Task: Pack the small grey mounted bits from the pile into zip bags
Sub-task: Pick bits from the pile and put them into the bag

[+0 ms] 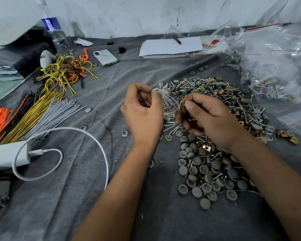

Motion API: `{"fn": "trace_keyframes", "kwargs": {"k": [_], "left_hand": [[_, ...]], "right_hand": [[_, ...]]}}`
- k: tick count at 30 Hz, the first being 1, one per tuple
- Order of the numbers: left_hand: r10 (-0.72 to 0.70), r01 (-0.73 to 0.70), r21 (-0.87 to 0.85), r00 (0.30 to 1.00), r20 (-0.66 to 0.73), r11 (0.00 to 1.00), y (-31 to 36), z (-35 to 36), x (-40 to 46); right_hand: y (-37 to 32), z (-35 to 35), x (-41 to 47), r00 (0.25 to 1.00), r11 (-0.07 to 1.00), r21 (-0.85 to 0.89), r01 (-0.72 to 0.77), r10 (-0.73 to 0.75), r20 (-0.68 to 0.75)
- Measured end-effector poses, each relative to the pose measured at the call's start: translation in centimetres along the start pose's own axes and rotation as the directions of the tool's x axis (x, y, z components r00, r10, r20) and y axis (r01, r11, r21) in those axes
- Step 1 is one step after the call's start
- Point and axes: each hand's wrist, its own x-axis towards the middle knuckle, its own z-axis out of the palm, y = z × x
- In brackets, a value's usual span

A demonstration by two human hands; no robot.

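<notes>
Head view: the left hand (143, 111) is raised above the grey cloth-covered surface (80, 197), fingers curled, pinching the mouth of a small clear plastic zip bag (169, 101) that already contains several screws. The right hand (205, 119) is level with it, just beside the bag, fingers curled round small parts, with a brass-coloured metal clip (182, 107) visible at the thumb. Beneath and beyond the right hand lies the pile of small grey round caps, screws and brass clips (208, 173). Filled clear zip bags (278, 72) lie far right. A white phone (105, 57), a clear water bottle with blue label (53, 32) and bundled yellow, grey and orange cable ties (38, 113) lie left. Red print on a far bag is unreadable.
</notes>
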Motion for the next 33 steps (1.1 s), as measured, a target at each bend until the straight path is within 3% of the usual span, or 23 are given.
{"fn": "trace_keyframes", "kwargs": {"k": [12,23,33], "left_hand": [[0.068,-0.128,0.159,0.939,0.338,0.979,-0.6,-0.2,0.0],[0.039,-0.114,0.113,0.855,0.517,0.987,0.0,-0.2,-0.3],[0.200,-0.349,0.161,0.795,0.572,0.923,-1.1,0.0,-0.1]], "right_hand": [[0.2,-0.5,0.2,0.984,0.992,0.077,0.101,-0.088,-0.152],[0.5,-1.2,0.4,0.948,0.996,-0.064,0.056,-0.074,-0.310],[0.8,-1.7,0.5,0.928,0.993,-0.113,0.029,-0.068,-0.367]]}}
